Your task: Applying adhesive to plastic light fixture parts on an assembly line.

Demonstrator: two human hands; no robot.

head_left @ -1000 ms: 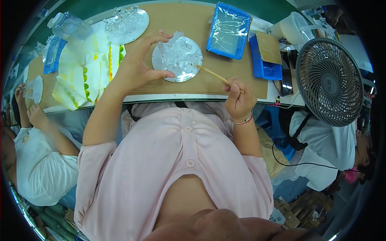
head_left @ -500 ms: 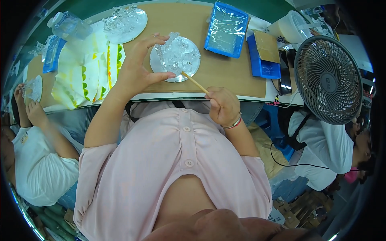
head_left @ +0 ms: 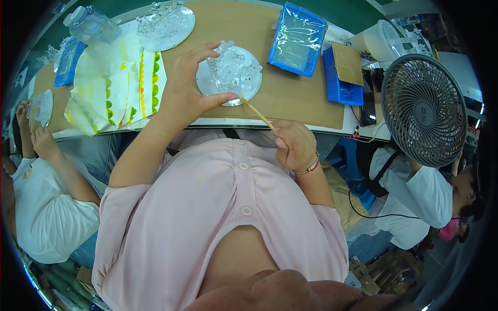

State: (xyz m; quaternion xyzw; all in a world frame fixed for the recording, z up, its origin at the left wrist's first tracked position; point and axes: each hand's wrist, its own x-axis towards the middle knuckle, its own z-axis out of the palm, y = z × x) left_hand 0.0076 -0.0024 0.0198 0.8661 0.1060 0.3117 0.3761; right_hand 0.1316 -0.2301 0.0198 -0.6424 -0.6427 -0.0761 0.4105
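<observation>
A round silvery-white plate [head_left: 208,89] lies in front of me, bearing a cluster of clear, glassy pieces [head_left: 227,69]. My left hand [head_left: 188,85] reaches around the plate's left side. Its fingers and thumb are spread wide, with the fingertips by the top of the cluster and the thumb at the near rim. Whether it presses on the pieces I cannot tell. Pinched in my right hand [head_left: 295,143] is a thin wooden stick [head_left: 258,113]. The stick's far tip meets the plate's near rim, close to my left thumb; any fine detail there is too small to see.
Another plate of clear pieces [head_left: 176,36] sits at the back left, near a clear jar [head_left: 93,25] and patterned paper [head_left: 98,93]. Blue trays [head_left: 295,41] stand behind and right. A fan [head_left: 425,111] is far right. People sit on both sides.
The view has shifted slightly. My right hand has moved a little to the right and nearer to me with the stick, whose tip now sits closer to the plate's near rim.
</observation>
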